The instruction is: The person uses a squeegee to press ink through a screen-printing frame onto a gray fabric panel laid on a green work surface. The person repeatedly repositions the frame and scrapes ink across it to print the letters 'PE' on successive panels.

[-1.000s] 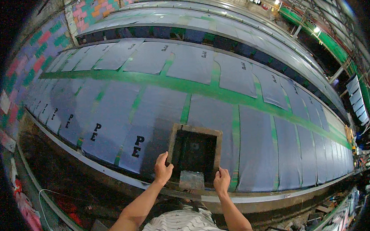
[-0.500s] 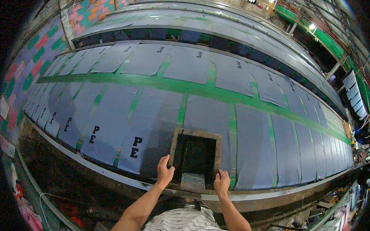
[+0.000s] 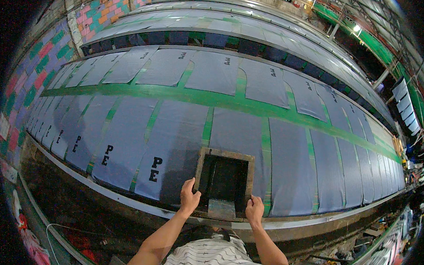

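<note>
A small wooden screen-printing frame (image 3: 226, 154) with black ink across its inside lies at the near edge of a long table. My left hand (image 3: 190, 197) is closed round its left bar, and my right hand (image 3: 255, 209) grips the lower part of the right bar. A grey rectangular patch (image 3: 221, 208) shows inside the frame's near end; whether it is a tool or bare mesh I cannot tell. Under the frame lies a blue-grey fabric panel (image 3: 236, 127). To its left, another fabric panel (image 3: 174, 124) bears large black printed letters.
Rows of similar panels cover the green tabletop (image 3: 220, 98), the far row with small dark prints. More long tables (image 3: 189, 23) stand behind. A painted brick wall (image 3: 43, 59) rises at left. A pale rail (image 3: 130, 201) runs along the near edge; clutter (image 3: 379, 229) fills the lower right.
</note>
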`<action>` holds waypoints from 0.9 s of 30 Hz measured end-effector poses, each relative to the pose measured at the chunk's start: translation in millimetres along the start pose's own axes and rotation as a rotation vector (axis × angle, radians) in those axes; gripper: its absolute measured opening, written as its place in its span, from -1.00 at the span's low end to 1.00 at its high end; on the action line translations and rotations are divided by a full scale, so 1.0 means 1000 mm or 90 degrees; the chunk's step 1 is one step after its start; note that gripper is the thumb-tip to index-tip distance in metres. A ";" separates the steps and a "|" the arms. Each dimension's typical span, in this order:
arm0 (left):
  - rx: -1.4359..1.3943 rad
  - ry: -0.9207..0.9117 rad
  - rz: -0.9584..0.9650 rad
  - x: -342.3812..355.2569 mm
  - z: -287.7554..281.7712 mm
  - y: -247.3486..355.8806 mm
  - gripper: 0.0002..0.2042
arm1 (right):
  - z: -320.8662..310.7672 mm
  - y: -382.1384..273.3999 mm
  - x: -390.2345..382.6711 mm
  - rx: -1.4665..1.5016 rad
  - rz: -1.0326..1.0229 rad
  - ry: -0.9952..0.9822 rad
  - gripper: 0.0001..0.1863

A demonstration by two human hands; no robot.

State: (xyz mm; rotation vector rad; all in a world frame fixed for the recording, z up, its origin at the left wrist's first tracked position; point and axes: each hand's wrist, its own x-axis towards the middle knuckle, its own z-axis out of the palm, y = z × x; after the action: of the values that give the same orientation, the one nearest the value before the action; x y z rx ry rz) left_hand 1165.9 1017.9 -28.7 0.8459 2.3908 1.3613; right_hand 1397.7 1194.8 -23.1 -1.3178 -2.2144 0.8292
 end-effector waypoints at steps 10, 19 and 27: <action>0.004 -0.015 -0.013 0.001 -0.003 0.004 -0.42 | 0.000 -0.002 0.001 -0.006 0.011 -0.007 -0.72; 0.023 0.002 0.009 0.001 0.002 0.001 -0.43 | 0.003 0.003 0.002 -0.023 0.001 0.004 -0.72; 0.044 0.007 0.028 0.002 0.005 -0.008 -0.42 | -0.003 -0.003 0.003 -0.014 0.005 -0.026 -0.72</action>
State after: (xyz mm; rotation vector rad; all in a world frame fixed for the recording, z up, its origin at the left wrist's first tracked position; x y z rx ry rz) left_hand 1163.7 1019.2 -37.6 0.9168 2.4547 1.3092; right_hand 1396.0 1197.5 -19.1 -1.3324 -2.2564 0.8440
